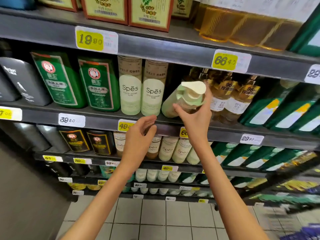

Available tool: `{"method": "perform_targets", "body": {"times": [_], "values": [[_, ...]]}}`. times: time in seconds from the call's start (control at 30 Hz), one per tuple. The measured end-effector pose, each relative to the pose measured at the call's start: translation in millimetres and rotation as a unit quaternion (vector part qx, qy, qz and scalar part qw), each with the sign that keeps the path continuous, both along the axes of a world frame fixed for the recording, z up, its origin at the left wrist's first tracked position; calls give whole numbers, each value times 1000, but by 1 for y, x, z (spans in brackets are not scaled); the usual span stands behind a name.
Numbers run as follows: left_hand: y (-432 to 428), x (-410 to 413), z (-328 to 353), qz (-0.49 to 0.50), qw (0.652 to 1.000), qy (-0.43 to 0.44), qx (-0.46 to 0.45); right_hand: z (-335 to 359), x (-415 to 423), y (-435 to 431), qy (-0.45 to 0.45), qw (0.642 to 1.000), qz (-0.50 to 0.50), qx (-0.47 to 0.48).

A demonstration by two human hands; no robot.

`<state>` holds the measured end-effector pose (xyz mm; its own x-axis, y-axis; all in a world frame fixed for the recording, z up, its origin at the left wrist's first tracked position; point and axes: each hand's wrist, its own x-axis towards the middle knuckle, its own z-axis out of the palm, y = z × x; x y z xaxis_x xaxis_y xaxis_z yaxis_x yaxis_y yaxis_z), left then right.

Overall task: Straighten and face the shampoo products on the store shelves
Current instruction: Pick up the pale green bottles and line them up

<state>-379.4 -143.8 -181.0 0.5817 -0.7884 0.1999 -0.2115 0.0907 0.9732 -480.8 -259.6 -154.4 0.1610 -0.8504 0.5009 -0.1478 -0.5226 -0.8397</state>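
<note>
Store aisle: dark grey metal shelving in several tiers above a pale tiled floor, yellow-and-white price tags clipped along the shelf edges.

Second tier from the top, left to right: dark grey bottles, 2 green bottles with white-bordered labels, then 2 upright pale green "Spes" shampoo bottles side by side, labels facing out. To their right is a gap, and beyond it amber bottles with yellow neck tags, then green cartons.

Right hand: raised to this tier, fingers and thumb wrapped around the neck of a third pale green pump-top shampoo bottle, just under its cream pump head. Bottle is tilted, top leaning out toward the camera and to the right, base in the gap just beside the 2 upright Spes bottles. Whether the base rests on the shelf cannot be told. Label not visible from this angle.

Left hand: empty, fingers loosely curled and released, held in front of the shelf edge below the 2 upright bottles, partly covering a yellow price tag. Not touching any bottle.

Lower tiers: more cream Spes bottles, dark bottles with gold labels, green tubes to the right; detail blurred toward the bottom.
</note>
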Motion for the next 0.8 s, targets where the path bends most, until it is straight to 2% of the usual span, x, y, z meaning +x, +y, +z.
{"method": "perform_targets", "body": {"times": [0.1,0.23,0.37,0.43,0.5,0.57,0.7,0.8], "values": [[1,-11,-2,6,1000,-20,10,4,-5,2,2,1000,-7,-7],[6,-29,-12,49,994,-93,33,22,-17,18,-61,997,42,-8],[18,-73,-30,10,994,-65,86,28,-32,34,-104,983,111,107],[22,-90,-41,21,997,-15,77,17,-40,43,-108,968,147,174],[24,-94,-51,40,996,36,70,6,-45,50,-92,958,165,217],[28,-93,-56,35,994,49,88,-4,-48,52,-62,949,189,245],[39,-93,-59,18,994,25,102,-17,-61,44,-58,901,275,330],[43,-91,-58,-28,991,72,113,-29,-73,37,-72,847,321,418]]}}
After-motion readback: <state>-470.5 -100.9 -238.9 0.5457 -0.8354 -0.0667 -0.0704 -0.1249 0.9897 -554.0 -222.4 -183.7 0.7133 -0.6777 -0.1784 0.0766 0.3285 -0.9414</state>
